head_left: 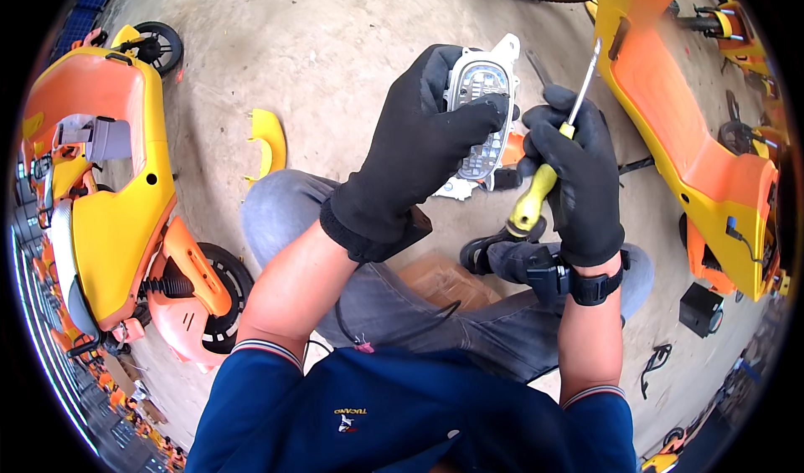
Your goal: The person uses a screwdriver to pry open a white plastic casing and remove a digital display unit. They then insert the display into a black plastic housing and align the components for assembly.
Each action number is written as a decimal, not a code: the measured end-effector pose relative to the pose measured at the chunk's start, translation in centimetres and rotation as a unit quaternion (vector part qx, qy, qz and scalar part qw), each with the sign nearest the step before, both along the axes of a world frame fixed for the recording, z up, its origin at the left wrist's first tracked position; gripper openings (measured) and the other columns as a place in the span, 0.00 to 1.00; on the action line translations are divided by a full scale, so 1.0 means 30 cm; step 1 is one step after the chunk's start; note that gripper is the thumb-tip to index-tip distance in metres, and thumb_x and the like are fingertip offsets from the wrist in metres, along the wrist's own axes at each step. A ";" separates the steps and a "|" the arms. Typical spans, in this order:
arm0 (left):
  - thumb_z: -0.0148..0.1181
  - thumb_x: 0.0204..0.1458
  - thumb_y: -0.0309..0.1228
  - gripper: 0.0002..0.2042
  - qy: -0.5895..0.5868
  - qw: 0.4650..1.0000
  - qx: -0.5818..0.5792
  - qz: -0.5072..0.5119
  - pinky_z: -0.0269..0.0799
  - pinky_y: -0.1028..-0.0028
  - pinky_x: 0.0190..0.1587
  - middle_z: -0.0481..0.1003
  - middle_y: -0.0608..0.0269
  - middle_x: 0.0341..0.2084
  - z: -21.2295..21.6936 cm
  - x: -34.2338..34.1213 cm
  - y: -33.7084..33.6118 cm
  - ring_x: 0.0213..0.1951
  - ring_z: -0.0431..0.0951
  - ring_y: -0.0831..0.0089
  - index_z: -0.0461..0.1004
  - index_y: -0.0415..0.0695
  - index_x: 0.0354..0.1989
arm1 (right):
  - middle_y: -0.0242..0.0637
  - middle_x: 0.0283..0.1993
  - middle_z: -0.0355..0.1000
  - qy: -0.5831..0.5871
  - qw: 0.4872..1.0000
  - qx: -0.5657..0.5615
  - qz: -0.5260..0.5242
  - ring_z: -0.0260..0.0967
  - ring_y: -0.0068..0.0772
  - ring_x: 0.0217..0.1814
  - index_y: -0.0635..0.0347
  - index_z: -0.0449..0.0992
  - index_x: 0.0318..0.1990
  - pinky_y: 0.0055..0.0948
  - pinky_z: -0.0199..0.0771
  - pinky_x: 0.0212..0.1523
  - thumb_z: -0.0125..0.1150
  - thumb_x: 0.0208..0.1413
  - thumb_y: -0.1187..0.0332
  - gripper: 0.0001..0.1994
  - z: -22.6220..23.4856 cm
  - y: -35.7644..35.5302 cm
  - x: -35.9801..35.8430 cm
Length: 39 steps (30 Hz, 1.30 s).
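My left hand (427,130), in a black glove, is closed around a vehicle lamp (479,79) with a clear lens and a pale housing. Its thumb lies across the lens, hiding part of it. To the right, my gloved right hand (578,163) grips a screwdriver (536,197) by its yellow-green handle, the metal shaft pointing up and away from me. The screwdriver and the lamp are apart. Past my right fingers a grey, blade-like piece (538,67) shows in part; whether that hand holds it I cannot tell. Below the lamp, an orange part (512,149) is partly hidden.
A yellow-and-orange scooter (117,222) stands at left, another scooter body (670,130) at right. A curved yellow panel (270,142) lies on the concrete floor. Cardboard (444,279) is between my legs. A black box (700,309) and dark glasses (656,364) lie at lower right.
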<state>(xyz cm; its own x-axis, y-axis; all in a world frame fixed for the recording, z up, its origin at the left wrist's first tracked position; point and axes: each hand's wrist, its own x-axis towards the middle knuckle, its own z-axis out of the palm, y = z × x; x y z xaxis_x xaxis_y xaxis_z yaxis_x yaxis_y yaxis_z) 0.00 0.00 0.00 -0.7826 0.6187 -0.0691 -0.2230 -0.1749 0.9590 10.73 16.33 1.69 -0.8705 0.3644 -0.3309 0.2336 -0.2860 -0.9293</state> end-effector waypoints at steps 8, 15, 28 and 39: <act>0.62 0.54 0.22 0.16 0.073 0.995 -0.001 0.063 0.79 0.71 0.47 0.81 0.56 0.40 -0.001 -0.054 -0.030 0.41 0.83 0.71 0.70 0.36 0.51 | 0.48 0.54 0.71 -0.004 1.000 -0.013 0.014 0.77 0.37 0.51 0.69 0.60 0.68 0.35 0.81 0.54 0.54 0.65 0.76 0.24 -0.090 -0.038 0.041; 0.62 0.54 0.20 0.17 0.086 0.990 -0.003 0.107 0.80 0.71 0.45 0.80 0.56 0.39 0.010 -0.082 -0.047 0.41 0.83 0.71 0.69 0.35 0.52 | 0.40 0.40 0.74 -0.085 0.989 -0.113 0.038 0.76 0.28 0.38 0.58 0.51 0.74 0.30 0.82 0.38 0.52 0.69 0.71 0.29 -0.110 -0.111 0.079; 0.60 0.54 0.21 0.19 0.097 0.985 -0.002 0.142 0.82 0.68 0.47 0.79 0.53 0.43 0.025 -0.092 -0.077 0.44 0.84 0.67 0.68 0.35 0.55 | 0.39 0.48 0.74 -0.075 0.969 -0.230 0.044 0.77 0.27 0.39 0.59 0.66 0.60 0.31 0.85 0.37 0.57 0.68 0.68 0.16 -0.079 -0.149 0.166; 0.61 0.54 0.21 0.19 0.118 0.980 -0.015 0.160 0.81 0.69 0.46 0.79 0.54 0.42 0.031 -0.092 -0.076 0.43 0.83 0.68 0.68 0.36 0.55 | 0.34 0.39 0.70 -0.062 0.992 0.078 0.075 0.71 0.20 0.37 0.65 0.65 0.59 0.25 0.76 0.38 0.53 0.66 0.76 0.16 0.067 -0.154 0.214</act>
<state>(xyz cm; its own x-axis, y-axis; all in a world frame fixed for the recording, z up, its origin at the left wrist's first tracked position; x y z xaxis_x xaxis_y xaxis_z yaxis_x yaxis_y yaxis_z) -2.76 -2.28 0.93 -0.9325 0.3394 0.1231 0.0674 -0.1713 0.9829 17.14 11.71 3.70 -0.8744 0.2898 -0.3892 0.3784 -0.0949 -0.9208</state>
